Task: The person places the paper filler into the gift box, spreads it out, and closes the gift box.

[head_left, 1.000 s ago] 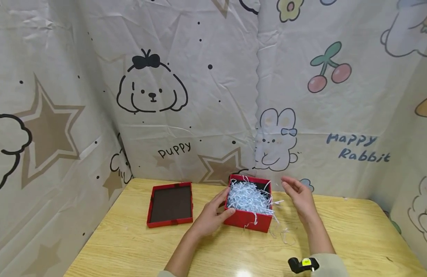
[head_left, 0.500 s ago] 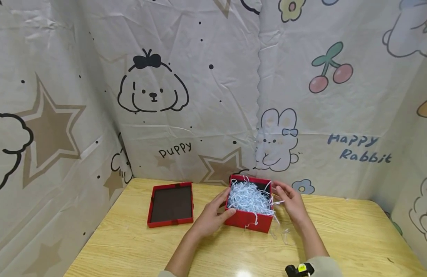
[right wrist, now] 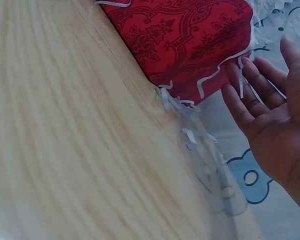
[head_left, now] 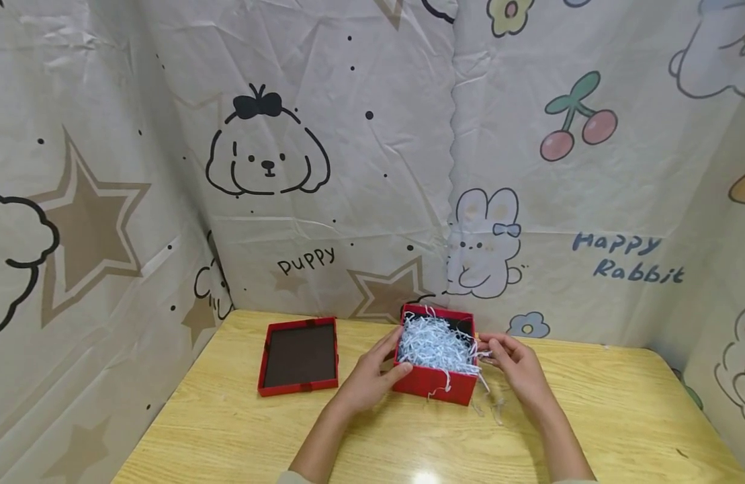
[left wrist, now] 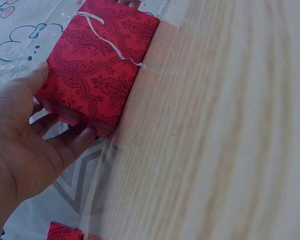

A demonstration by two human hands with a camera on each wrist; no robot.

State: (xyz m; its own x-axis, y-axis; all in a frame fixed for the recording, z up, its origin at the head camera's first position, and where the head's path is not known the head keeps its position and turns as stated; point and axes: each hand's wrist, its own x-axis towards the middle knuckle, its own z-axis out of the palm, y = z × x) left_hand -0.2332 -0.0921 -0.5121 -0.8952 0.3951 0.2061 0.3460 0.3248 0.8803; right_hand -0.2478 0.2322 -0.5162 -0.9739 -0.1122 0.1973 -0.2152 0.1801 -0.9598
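Note:
A red patterned gift box (head_left: 435,390) stands without its lid, heaped with pale blue shredded paper (head_left: 435,343). My left hand (head_left: 366,380) grips its left side, thumb at the near corner and fingers along the side wall. In the left wrist view, those fingers (left wrist: 72,140) press the box's (left wrist: 97,60) end. Beside the box's right wall is my right hand (head_left: 520,370), fingers loosely bent and close to the wall. Paper strands (right wrist: 240,75) hang over these fingers in the right wrist view; whether they touch the box is hard to tell.
Left of the box, the red lid (head_left: 298,356) lies with its dark inside up on the wooden table (head_left: 227,430). Loose strands (head_left: 499,410) lie by the box's right corner. A printed cloth (head_left: 372,168) hangs just behind the table.
My right hand has come left from beside the box to its right wall, then slid a little nearer along it. My left hand keeps its hold on the gift box.

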